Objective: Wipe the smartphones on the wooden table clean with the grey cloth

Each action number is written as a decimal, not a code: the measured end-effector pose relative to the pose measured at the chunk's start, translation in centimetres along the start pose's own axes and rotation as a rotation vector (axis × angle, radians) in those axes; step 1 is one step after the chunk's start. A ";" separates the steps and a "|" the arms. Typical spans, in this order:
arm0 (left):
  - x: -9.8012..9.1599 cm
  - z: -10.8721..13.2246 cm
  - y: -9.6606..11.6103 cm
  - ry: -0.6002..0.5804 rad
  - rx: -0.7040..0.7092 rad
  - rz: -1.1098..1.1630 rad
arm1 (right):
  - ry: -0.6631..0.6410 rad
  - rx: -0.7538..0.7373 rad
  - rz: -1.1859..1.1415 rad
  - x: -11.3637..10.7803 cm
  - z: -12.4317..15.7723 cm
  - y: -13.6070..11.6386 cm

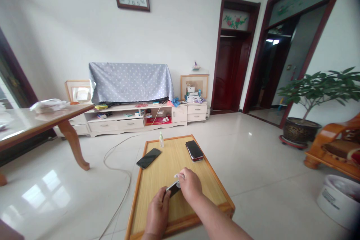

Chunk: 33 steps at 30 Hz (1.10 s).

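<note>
My left hand (157,213) grips a black smartphone (173,189) by its lower edge, above a wooden tray board (180,157) with an orange rim. My right hand (190,184) rests on the upper end of that phone and pinches a small white wipe (178,176), which touches the phone. Farther up the board lie a dark smartphone (149,158) at an angle and a second phone (194,150) with a red edge. A small clear spray bottle (161,139) stands near the board's far rim.
The board lies on a glossy tiled floor, with a pale cable (118,165) curving along its left. A wooden table (42,123) stands at the left, a low white TV cabinet (135,118) ahead, and a potted plant (302,129) and wooden chair (334,146) at the right.
</note>
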<state>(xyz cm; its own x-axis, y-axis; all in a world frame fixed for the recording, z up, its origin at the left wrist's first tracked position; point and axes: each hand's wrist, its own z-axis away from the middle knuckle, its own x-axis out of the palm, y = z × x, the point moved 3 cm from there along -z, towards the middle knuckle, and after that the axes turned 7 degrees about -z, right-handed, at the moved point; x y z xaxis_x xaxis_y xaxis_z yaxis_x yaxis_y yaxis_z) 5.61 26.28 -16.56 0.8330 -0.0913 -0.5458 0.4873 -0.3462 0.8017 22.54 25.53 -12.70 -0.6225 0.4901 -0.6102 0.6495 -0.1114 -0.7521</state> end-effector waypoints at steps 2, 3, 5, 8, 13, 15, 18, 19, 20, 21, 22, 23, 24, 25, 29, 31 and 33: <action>0.1 0.0 -0.2 0.012 -0.006 -0.014 | 0.043 0.042 -0.019 -1.1 -1.0 1.1; 0.1 0.1 -0.2 0.015 -0.009 -0.014 | 0.057 0.057 -0.025 -1.5 -1.3 1.5; 0.0 0.1 -0.1 0.022 -0.015 -0.009 | 0.068 0.067 -0.030 -1.7 -1.4 1.6; -0.1 0.1 0.3 0.027 -0.013 -0.001 | 0.029 0.044 -0.046 -0.6 -0.4 0.4; -0.5 0.3 1.4 -0.004 0.027 0.083 | -0.107 -0.034 -0.073 2.5 2.4 -2.5; -0.6 0.2 1.4 -0.003 0.026 0.092 | -0.126 -0.051 -0.097 2.8 2.8 -2.7; -0.4 0.1 0.8 0.014 0.020 0.040 | -0.089 -0.002 -0.148 1.6 1.8 -1.3; -0.2 0.1 0.5 0.021 0.018 0.022 | -0.054 0.020 -0.156 0.9 1.3 -0.5; -0.1 0.0 0.1 0.027 0.015 0.008 | -0.012 0.035 -0.155 0.1 0.7 0.3; 0.0 0.0 -0.2 0.031 0.012 -0.001 | 0.033 0.042 -0.146 -0.6 0.2 1.0; 0.1 0.0 -0.4 0.036 0.009 -0.006 | 0.076 0.040 -0.133 -1.3 -0.3 1.5; 0.2 0.0 -0.6 0.039 0.006 -0.008 | 0.112 0.030 -0.120 -1.9 -0.6 1.9; 0.2 0.0 -0.7 0.041 0.004 -0.008 | 0.142 0.015 -0.111 -2.3 -0.8 2.1; 0.2 0.1 -0.7 0.044 0.002 -0.007 | 0.159 -0.005 -0.111 -2.6 -0.9 2.1; 0.0 0.2 -0.1 0.029 0.013 0.002 | 0.102 -0.171 -0.101 -2.6 -0.1 0.9; -0.1 0.1 0.3 0.028 0.012 0.004 | 0.052 -0.260 -0.054 -2.2 0.8 0.2; -0.2 0.1 0.3 0.035 0.011 0.006 | 0.024 -0.307 -0.017 -1.6 1.8 -0.1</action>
<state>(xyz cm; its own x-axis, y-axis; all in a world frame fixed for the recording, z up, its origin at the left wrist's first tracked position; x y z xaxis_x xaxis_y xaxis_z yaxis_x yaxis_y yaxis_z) 5.59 26.12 -16.22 0.8447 -0.0606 -0.5318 0.4795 -0.3560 0.8021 22.67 23.17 -12.09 -0.6265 0.5100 -0.5894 0.7428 0.1616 -0.6498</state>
